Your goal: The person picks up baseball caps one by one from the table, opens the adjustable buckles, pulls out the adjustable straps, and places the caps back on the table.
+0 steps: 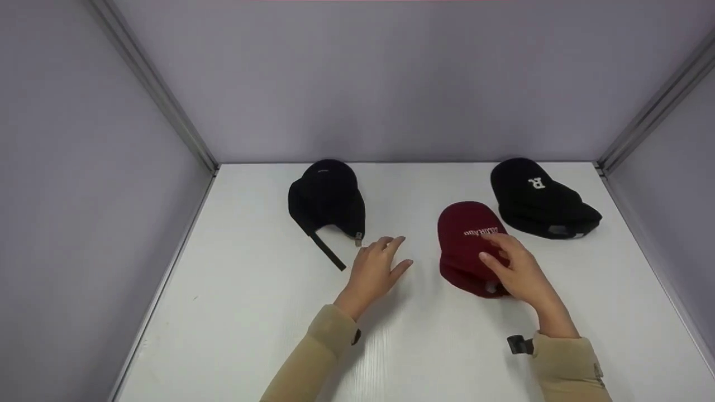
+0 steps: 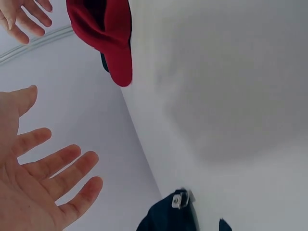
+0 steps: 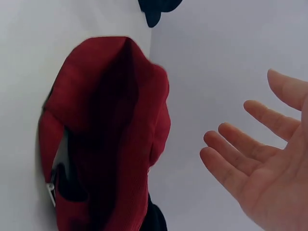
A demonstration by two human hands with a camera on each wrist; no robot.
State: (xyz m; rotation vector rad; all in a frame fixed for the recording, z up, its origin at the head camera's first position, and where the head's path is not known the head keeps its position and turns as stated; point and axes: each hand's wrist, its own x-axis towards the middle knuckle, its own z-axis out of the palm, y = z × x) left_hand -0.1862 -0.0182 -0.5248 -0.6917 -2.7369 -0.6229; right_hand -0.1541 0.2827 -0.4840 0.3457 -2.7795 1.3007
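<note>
A red baseball cap [image 1: 466,245] with white lettering lies on the white table, its opening visible in the right wrist view [image 3: 106,120]. My right hand [image 1: 516,271] hovers over its right side, fingers spread and apart from the cloth in the right wrist view. My left hand [image 1: 374,271] is held above the table, fingers loosely extended, holding nothing. Just beyond it lies a black cap [image 1: 329,190], its strap [image 1: 327,251] unfastened and stretched toward the front, a metal buckle [image 1: 358,239] at its other end. Another black cap [image 1: 536,198] with a white R sits behind the red one.
Grey panels [image 1: 357,78] wall in the white table [image 1: 234,335] at the back and both sides. Each wrist carries a dark strap, the right one showing a small black device [image 1: 519,344].
</note>
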